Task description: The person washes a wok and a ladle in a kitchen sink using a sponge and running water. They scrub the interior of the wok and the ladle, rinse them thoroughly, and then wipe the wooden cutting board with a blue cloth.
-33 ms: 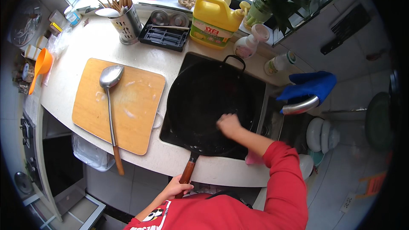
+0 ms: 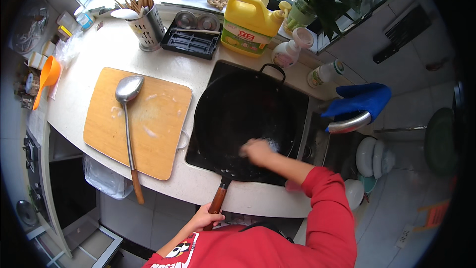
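Note:
A large black wok sits over a black cooktop panel, its wooden handle pointing toward me. Around that handle my left hand is closed. Inside the wok, low against its near-right surface, is my right hand, fingers curled and blurred by motion. A greyish bit shows at its fingertips, but what it holds is too indistinct to name. Pale suds or wet marks show beside that hand. To the left, a metal ladle with a wooden grip lies across a wooden cutting board.
Behind the wok stand a yellow detergent jug, a pump bottle and a black tray. A chopstick holder is farther left. On the right, a faucet draped with a blue cloth and stacked white bowls border the sink.
My right hand has shifted a little left and toward me inside the wok, uncovering the pale suds. My left hand stays on the handle.

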Motion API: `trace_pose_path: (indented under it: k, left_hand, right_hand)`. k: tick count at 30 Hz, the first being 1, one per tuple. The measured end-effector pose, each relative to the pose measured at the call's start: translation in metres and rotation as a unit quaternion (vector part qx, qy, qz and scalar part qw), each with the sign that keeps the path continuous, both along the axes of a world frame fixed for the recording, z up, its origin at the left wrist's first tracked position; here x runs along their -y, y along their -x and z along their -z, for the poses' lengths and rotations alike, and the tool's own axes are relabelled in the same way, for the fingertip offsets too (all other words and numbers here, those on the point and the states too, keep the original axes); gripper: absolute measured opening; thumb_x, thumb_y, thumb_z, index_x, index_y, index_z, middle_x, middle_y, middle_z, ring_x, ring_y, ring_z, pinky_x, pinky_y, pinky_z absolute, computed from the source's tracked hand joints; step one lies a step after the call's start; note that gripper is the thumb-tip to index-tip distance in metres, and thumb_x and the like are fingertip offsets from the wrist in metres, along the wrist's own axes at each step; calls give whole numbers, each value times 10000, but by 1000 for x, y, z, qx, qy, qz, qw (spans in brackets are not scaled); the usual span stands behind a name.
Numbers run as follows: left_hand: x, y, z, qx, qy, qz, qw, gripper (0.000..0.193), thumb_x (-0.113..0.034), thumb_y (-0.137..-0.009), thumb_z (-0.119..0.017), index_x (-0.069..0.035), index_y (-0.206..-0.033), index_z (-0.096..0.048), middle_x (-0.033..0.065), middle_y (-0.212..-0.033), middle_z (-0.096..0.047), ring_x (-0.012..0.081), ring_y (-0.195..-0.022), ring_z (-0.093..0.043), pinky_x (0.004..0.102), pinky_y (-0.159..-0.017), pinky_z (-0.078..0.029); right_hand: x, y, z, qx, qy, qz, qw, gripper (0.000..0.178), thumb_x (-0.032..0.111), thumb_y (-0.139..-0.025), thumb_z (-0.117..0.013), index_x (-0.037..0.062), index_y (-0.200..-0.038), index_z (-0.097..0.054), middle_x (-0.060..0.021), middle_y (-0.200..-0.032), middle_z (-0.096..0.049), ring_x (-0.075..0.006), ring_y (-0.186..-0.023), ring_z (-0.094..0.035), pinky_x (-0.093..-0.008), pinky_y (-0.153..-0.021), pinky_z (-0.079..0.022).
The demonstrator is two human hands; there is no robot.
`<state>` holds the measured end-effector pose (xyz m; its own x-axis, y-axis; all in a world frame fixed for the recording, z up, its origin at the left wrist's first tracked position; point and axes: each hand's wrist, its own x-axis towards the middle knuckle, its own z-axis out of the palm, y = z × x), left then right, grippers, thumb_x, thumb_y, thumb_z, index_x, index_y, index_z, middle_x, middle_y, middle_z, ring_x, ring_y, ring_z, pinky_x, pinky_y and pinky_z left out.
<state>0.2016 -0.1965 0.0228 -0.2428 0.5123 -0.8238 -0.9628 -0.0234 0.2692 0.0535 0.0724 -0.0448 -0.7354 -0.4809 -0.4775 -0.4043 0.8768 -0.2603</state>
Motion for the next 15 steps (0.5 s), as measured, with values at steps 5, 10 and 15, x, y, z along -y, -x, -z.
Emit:
trace_pose_path:
  k: [5,10,15]
  left_hand:
    - [3,4,-7,-4,5,12,1000,223,61,-712,-638,-41,-805,-464,26,-629,-490,102,-469,-472,238,-445,-362]
    - [-1,-2,-1,-13,-7,-1,1000,223,56,-710,-643,-42,-805,-466,30,-633,-500,100,-468,-479,236,-451,-373]
    - [2,-4,6,-35,5,29,999,220,33,-712,-652,-43,-808,-469,25,-608,-510,102,-460,-489,233,-449,-379]
  right_hand:
    - [-7,13,-35,94,-3,-19,995,242,175,-698,-584,158,-928,-655,-122,-963,-587,-296,-958,-555,-441,-766,-459]
    - [-79,54,0,-240,-220,43,945,230,212,-713,-583,148,-921,-660,-122,-1017,-577,-301,-988,-501,-470,-856,-397]
    - [20,-14,-36,219,98,122,963,371,291,-718,-574,82,-1023,-608,-236,-1028,-576,-368,-936,-558,-455,-849,-452]
